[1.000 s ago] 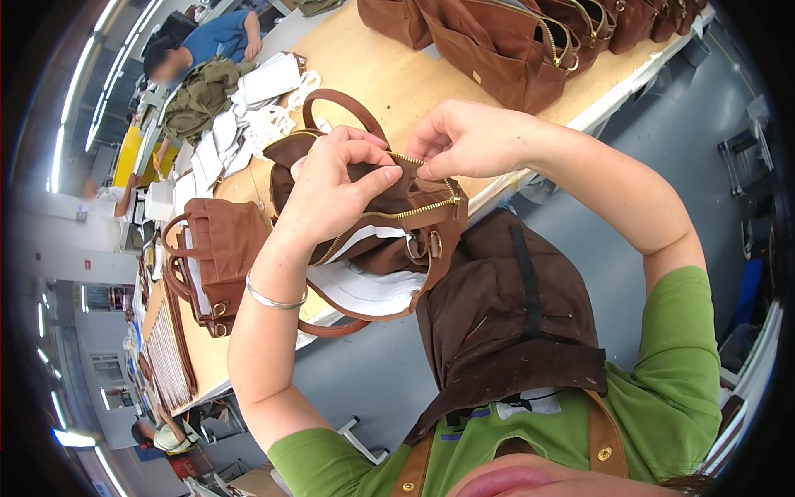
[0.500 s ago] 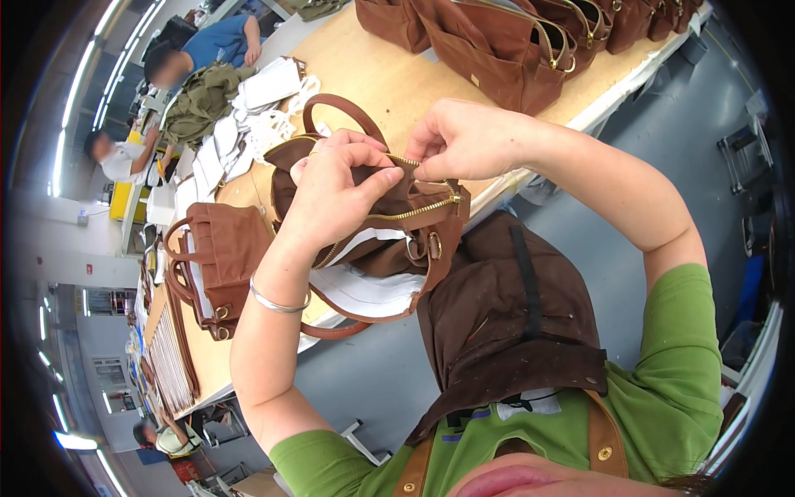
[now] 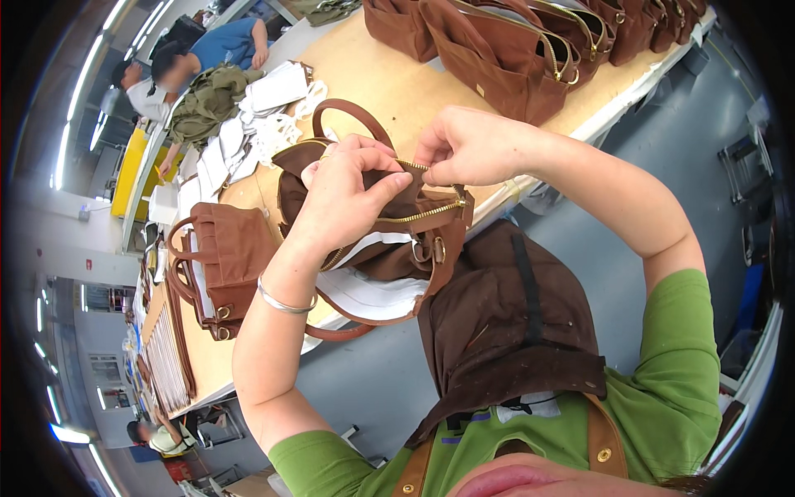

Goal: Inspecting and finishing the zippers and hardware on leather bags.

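A brown handbag (image 3: 431, 248) with a gold-toothed zipper (image 3: 422, 215), rolled handles and a white lining lies at the table's near edge, its mouth spread apart. My left hand (image 3: 356, 182) pinches the far zipper edge of the bag between thumb and fingers. Just to its right, my right hand (image 3: 464, 149) has its fingertips closed on the same gold-toothed edge. The fingertips of both hands almost meet there. Part of the bag's opening is hidden behind my left hand and wrist.
Left of the bag stands a smaller brown bag (image 3: 236, 257). Several finished-looking brown bags (image 3: 497, 62) line the table's far right. White pieces (image 3: 277, 87) and an olive cloth heap (image 3: 207, 103) lie farther left. A person in blue (image 3: 224, 45) leans over the table beyond.
Both hands keep their pinch on the zipper edge, with only slight finger shifts. The view has moved a little. In the background, the person in white has changed position.
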Available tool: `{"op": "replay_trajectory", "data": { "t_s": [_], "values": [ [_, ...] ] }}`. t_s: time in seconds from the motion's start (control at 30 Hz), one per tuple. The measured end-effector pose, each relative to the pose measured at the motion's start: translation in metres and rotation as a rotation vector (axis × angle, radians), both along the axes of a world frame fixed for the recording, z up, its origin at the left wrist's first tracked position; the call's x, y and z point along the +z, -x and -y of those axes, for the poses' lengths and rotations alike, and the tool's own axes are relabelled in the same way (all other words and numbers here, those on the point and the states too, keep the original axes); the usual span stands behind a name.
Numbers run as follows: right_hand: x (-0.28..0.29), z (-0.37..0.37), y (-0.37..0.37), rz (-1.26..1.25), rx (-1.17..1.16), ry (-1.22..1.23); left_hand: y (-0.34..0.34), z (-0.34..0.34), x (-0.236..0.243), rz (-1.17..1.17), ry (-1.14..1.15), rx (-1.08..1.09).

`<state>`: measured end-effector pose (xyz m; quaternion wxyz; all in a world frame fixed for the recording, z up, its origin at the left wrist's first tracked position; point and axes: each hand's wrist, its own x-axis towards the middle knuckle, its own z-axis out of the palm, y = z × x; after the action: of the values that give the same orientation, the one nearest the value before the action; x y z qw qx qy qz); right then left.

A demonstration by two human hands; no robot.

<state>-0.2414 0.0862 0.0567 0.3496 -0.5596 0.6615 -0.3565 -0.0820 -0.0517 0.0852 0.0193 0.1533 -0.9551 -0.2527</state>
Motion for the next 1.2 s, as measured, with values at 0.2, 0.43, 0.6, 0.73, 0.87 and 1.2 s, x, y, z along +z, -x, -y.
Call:
{"op": "replay_trajectory", "data": {
  "t_s": [0.2, 0.43, 0.6, 0.73, 0.87, 1.2],
  "values": [
    [0.0055, -0.0001, -0.0008, -0.024, 0.005, -0.014, 0.0007, -0.0025, 0.0005, -0.005, 0.031, 0.021],
    [0.0057, -0.0016, -0.0006, -0.016, 0.026, -0.002, 0.0000, -0.0044, -0.0023, -0.033, 0.022, 0.034],
    [0.0023, -0.0018, -0.0010, 0.027, 0.014, 0.015, -0.0017, -0.0076, -0.0043, -0.078, 0.050, 0.060],
    [0.0009, -0.0024, -0.0002, 0.089, 0.019, 0.024, -0.0007, -0.0041, -0.0061, -0.080, 0.049, 0.043],
    [0.0042, -0.0016, -0.0003, 0.074, 0.013, -0.008, -0.0005, -0.0023, -0.0056, -0.069, -0.010, 0.054],
    [0.0026, -0.0002, 0.0027, 0.053, 0.035, 0.022, 0.0016, -0.0074, -0.0047, -0.066, 0.041, 0.074]
  ]
}}
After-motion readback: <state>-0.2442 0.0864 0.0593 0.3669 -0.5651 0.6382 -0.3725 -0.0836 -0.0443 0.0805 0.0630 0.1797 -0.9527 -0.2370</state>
